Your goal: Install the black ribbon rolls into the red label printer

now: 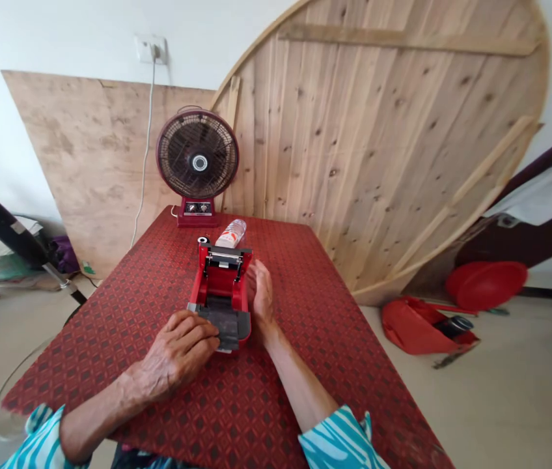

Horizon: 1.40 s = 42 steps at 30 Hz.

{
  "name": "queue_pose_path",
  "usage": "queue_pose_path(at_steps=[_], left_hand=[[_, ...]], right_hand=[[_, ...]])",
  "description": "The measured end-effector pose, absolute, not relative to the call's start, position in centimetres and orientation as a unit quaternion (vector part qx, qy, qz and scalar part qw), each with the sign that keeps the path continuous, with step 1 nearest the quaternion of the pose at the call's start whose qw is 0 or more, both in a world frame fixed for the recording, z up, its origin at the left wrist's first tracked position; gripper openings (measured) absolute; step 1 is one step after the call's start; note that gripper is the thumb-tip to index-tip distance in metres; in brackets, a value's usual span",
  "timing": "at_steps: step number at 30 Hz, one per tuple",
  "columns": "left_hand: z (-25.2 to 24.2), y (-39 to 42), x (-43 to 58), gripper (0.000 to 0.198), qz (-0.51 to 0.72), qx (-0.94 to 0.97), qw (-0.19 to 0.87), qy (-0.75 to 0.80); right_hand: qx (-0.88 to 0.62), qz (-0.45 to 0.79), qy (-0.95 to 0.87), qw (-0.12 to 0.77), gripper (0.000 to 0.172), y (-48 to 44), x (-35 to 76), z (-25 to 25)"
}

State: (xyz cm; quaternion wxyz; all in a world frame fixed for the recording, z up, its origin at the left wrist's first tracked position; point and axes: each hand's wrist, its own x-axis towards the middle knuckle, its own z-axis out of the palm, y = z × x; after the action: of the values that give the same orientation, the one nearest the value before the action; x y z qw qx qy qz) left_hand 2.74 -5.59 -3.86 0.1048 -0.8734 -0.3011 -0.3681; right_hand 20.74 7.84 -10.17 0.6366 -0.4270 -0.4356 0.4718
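Note:
A red and black device (220,283) with an open frame stands on the red patterned table (305,312). My left hand (183,345) rests on the dark front plate of the device, its fingers curled together over the plate's left part. At the device's right side is my right hand (261,293), its palm turned toward the red side wall; part of its fingers is hidden behind the frame. Just behind the device a clear plastic bottle (232,233) with a red and white label lies on its side. A small black and white round item (203,240) sits beside the bottle.
A dark red fan (198,163) stands at the table's far edge. Behind it lean a wooden board (95,143) and a large round wooden panel (378,143). On the floor to the right are a red bag (410,326) and a red basin (485,284).

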Motion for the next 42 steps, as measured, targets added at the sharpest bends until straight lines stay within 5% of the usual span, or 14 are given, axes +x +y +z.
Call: queue_pose_path(at_steps=[19, 35, 42], left_hand=[[-5.3, -6.4, 1.7, 0.019, -0.379, -0.857, 0.114, -0.33], [-5.0, -6.2, 1.3, 0.017, -0.383, -0.846, 0.139, -0.345], [-4.8, -6.4, 1.3, 0.018, -0.379, -0.853, 0.124, -0.337]], right_hand=[[-0.417, 0.346, -0.576, 0.612, 0.04, 4.7, 21.9, -7.3], [-0.416, 0.346, -0.561, 0.627, 0.034, 4.7, 21.7, -7.6], [-0.424, 0.382, -0.524, 0.633, 0.018, 3.3, 21.2, -8.6]])
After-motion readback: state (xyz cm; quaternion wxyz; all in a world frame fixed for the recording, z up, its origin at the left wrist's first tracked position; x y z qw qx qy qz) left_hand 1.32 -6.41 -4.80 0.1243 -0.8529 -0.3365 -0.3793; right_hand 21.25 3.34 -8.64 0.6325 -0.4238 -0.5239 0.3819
